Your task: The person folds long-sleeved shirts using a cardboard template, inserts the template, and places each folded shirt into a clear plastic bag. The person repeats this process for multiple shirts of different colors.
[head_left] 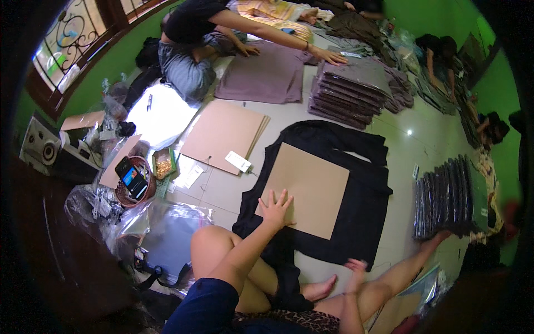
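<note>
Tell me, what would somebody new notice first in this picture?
Probably the big black shirt spread flat on the floor in the middle, with a brown cardboard sheet lying on top. The person's left hand presses flat on the cardboard's near corner, while the right hand reaches for the shirt's lower edge. Farther back, another person leans over a purple shirt beside a stack of folded shirts.

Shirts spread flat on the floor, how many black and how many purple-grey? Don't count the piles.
Black shirt, with a cardboard sheet on it under the left hand: 1
Purple-grey shirt, under another person's hands: 1
Total: 2
</note>
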Motion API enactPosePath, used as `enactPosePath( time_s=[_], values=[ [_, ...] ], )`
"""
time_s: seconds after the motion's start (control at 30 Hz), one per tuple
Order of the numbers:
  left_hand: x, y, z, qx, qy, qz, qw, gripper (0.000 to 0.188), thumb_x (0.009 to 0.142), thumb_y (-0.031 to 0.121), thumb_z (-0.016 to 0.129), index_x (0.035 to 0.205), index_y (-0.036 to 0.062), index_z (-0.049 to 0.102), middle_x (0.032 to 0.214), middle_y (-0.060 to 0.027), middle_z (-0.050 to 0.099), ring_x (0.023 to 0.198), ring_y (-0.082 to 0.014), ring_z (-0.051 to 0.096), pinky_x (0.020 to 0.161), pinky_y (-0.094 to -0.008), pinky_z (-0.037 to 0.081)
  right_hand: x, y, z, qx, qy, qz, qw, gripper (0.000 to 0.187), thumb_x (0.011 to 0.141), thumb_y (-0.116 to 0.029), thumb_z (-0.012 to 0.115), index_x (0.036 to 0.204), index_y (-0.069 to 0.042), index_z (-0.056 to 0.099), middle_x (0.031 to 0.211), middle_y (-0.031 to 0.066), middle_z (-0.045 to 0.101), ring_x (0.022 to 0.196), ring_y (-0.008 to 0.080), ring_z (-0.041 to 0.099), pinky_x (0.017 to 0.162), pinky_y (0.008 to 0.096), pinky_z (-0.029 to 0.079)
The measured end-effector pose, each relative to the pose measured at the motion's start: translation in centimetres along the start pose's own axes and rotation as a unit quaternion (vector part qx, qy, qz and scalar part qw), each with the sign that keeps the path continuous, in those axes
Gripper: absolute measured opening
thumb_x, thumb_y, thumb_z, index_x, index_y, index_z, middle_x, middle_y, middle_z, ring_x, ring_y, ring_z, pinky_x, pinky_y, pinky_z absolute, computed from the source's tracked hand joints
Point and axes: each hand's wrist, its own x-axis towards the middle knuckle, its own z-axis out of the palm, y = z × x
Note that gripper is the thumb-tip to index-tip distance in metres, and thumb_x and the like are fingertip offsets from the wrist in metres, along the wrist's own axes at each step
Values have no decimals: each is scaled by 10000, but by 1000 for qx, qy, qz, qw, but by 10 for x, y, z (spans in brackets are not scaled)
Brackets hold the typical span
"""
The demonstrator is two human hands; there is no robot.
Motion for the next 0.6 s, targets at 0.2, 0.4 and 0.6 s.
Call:
enactPosePath(
  time_s=[0.2, 0.4, 0.6],
  values=[
    [-2, 0, -2, -4, -17, -13, 1000, 1032, 558, 671, 649, 1393, 344, 138, 1477, 56, 31, 1342, -344, -6, 956, -689, 140, -71, -37, 149, -357, -362, -78, 858, 393, 806, -375, 583, 956, -12, 558, 991, 242, 515, 923, 392, 512, 825, 411, 425],
    [-1, -1, 2, 2, -14, -10, 1000, 1039, 557, 671, 648, 1393, 347, 124, 1475, 60, 30, 1343, -332, 12, 962, -684, 140, -89, -73, 122, -182, -281, -154, 930, 253, 860, -238, 540, 911, 9, 520, 922, 157, 506, 874, 299, 522, 771, 353, 422],
    [-2, -1, 0, -1, -11, -6, 1000, 1017, 575, 669, 637, 1394, 337, 134, 1475, 56, 36, 1341, -343, 14, 966, -678, 138, -93, -86, 103, 75, -370, 190, 906, 338, 928, -336, 421, 1014, -25, 521, 872, 69, 477, 807, 158, 484, 737, 270, 422]
  ],
)
